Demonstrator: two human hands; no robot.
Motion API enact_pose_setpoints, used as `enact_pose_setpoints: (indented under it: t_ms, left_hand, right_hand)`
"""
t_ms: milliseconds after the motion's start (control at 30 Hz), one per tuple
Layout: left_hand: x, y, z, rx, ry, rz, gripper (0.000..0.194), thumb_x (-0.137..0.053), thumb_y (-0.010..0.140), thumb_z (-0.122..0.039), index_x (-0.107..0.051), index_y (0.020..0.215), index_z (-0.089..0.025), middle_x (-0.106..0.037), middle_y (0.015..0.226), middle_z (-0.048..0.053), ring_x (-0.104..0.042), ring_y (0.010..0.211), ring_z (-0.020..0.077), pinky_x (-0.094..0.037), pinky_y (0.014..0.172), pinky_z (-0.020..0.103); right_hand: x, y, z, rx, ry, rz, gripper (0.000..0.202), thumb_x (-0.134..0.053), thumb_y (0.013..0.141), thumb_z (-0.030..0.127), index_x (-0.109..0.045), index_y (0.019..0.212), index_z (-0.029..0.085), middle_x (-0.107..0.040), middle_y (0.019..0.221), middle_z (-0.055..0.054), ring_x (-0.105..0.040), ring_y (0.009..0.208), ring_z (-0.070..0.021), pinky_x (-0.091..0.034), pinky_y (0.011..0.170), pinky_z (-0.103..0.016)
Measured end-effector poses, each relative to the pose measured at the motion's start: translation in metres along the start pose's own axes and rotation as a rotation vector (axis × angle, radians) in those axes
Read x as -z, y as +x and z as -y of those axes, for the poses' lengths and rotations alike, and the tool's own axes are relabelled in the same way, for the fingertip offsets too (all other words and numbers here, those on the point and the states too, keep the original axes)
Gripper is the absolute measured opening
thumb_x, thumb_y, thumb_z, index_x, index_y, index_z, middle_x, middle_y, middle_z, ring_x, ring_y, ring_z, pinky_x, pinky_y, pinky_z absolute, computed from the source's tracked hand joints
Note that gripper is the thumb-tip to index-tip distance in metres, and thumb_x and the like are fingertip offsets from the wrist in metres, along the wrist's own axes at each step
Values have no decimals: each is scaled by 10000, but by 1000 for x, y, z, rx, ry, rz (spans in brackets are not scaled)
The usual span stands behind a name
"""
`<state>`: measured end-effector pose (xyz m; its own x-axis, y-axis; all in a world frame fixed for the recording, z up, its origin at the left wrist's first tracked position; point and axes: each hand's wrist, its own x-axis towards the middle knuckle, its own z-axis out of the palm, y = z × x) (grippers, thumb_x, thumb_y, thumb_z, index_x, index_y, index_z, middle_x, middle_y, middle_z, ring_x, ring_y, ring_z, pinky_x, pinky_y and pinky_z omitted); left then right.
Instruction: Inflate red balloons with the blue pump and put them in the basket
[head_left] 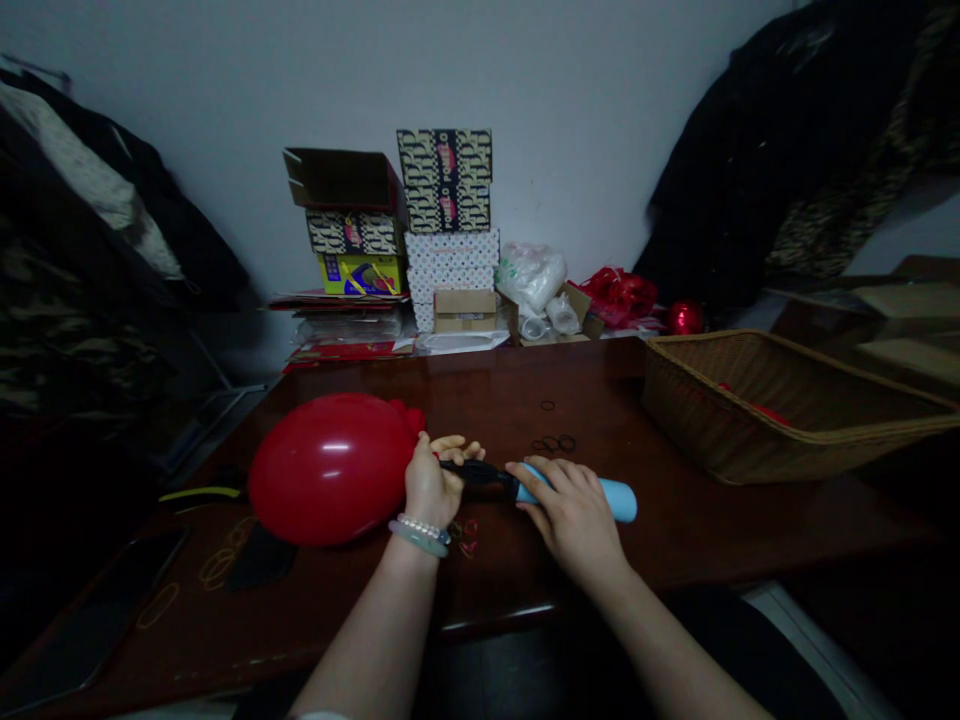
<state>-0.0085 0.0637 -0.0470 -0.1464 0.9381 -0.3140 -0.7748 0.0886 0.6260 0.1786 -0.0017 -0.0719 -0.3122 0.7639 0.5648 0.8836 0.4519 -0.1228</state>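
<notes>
A large inflated red balloon (330, 470) lies on its side over the left part of the table. Its neck end is at my left hand (439, 480), whose thumb side pinches it against the black nozzle (476, 472) of a hand pump; the other fingers are partly stretched out. The exact grip is hidden behind the hand. My right hand (570, 510) is wrapped over the pump's light blue barrel (619, 500). Small round red bulges (411, 415) show behind the balloon's right end; whether they belong to it I cannot tell.
Black rings (555, 443) and coloured bands (468, 540) lie on the brown table (495, 385). A wicker basket (750, 450) with red things inside stands right. Left are yellowish bands (217, 568), a dark phone-like slab (97, 620) and a yellow-green handle (199, 493). Boxes (450, 270) are stacked behind.
</notes>
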Motion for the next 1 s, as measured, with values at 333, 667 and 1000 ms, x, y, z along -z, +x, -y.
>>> enact_pose_setpoints:
  t_ms: [333,667,1000]
  left_hand:
    - [1,-6,-31,-28,88,183,501,-368,950,-415,-529,555,-152,-355,323,-21,-651,554,204,-528,817,434]
    - [-11,-20,-24,13,263,208,577,-350,955,-401,-507,456,-158,-302,275,-16,-595,447,178,-538,766,419]
    - [-12,-19,-16,50,376,249,560,-408,923,-462,-508,461,-163,-316,283,-28,-598,442,178,-531,763,422]
  right_hand:
    - [19,-10,-79,-192,-144,-70,453,-541,886,363,-484,1333,321,-619,1179,-51,-567,1001,-236,-420,805,-371]
    - [-5,-4,-110,-417,-266,-21,511,-561,874,381,-436,1365,316,-629,1174,-64,-572,971,-271,-400,745,-378]
    - [-32,-6,-129,-559,-206,93,413,-639,811,346,-560,1191,204,-672,1070,-94,-582,974,-283,-377,777,-375]
